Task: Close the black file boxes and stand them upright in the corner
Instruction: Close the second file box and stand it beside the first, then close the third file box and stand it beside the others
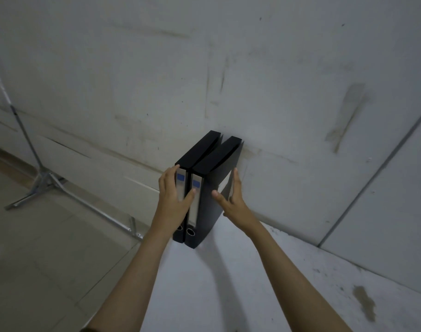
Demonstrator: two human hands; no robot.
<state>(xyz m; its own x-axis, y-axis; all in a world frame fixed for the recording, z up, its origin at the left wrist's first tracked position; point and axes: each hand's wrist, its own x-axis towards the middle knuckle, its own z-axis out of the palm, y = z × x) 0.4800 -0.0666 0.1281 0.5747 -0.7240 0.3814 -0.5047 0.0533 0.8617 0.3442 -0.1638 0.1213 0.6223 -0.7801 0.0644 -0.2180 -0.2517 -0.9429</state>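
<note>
File boxes (200,185), two, closed, upright side by side on white tabletop (228,283) against wall (228,68). Left hand (173,197) spread across spines; right hand (233,200) flat, fingers spread, on outer side.

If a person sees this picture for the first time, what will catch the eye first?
Two black file boxes stand upright side by side against the pale wall, in the middle of the view. The left hand presses on their labelled spines, while the right hand lies flat against the right box's side. A metal stand is on the floor at far left.
</note>
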